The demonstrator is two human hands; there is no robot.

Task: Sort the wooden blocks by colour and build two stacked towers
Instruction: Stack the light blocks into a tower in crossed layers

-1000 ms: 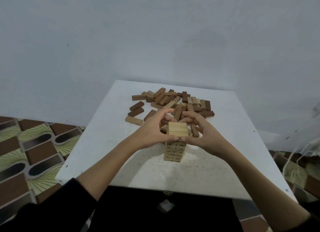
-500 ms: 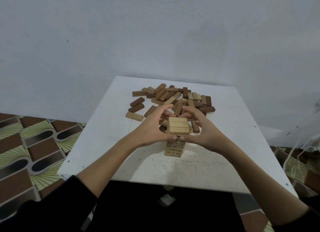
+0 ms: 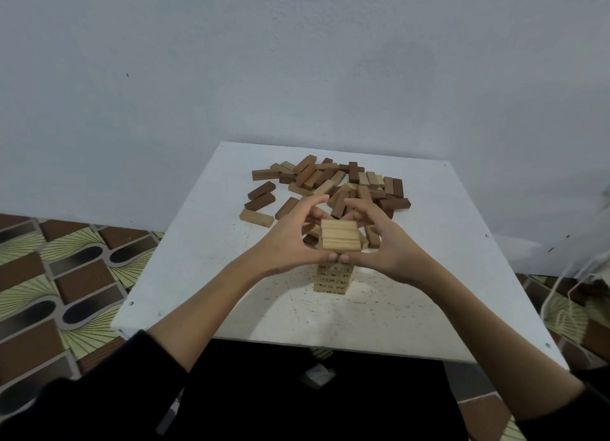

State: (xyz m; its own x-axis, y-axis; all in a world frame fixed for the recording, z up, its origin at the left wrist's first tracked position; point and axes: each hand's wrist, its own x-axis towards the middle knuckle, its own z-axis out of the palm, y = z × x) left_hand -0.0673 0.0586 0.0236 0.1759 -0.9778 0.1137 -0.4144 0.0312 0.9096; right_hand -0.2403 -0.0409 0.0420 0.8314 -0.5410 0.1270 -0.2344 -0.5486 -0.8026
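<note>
A tower of light wooden blocks [image 3: 333, 279] stands near the middle of the white table [image 3: 198, 275]. Its top layer [image 3: 340, 239] is square and pale. My left hand [image 3: 287, 242] and my right hand [image 3: 386, 246] cup that top layer from either side. Both thumbs press the front face just under it, and the fingers curl round the back. Behind the tower lies a loose pile of mixed light and dark blocks [image 3: 330, 183].
A single light block [image 3: 256, 217] and two dark blocks [image 3: 260, 190] lie apart at the pile's left. A pale wall stands right behind the table. Patterned floor tiles [image 3: 66, 275] show on the left, and cords [image 3: 567, 285] hang at the right.
Both hands have stayed cupped round the tower's top layer, with the fingers arching slightly higher. The view has shifted a little; the tower and the pile have not moved.
</note>
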